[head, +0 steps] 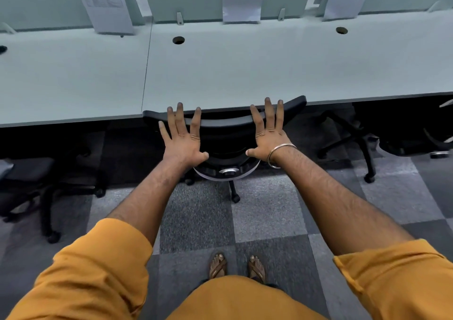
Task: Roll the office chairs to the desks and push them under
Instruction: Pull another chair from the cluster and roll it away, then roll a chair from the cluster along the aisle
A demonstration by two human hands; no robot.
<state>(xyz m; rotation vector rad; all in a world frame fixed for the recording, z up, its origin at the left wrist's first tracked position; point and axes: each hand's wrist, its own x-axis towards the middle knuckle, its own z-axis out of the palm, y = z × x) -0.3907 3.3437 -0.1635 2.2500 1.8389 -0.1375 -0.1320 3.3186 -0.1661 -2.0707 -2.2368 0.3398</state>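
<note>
A black office chair stands straight ahead with its backrest top against the front edge of the white desk; its seat is hidden under the desktop. My left hand lies flat on the left part of the backrest, fingers straight and spread. My right hand, with a metal bangle at the wrist, lies flat on the right part in the same way. Below the hands, the chair's silver hub and a castor leg show above the carpet.
Another black chair sits under the desk at the right, its base leg reaching out over the carpet. A third chair stands at the left. Papers hang on the partition behind the desks. Grey chequered carpet lies around my sandalled feet.
</note>
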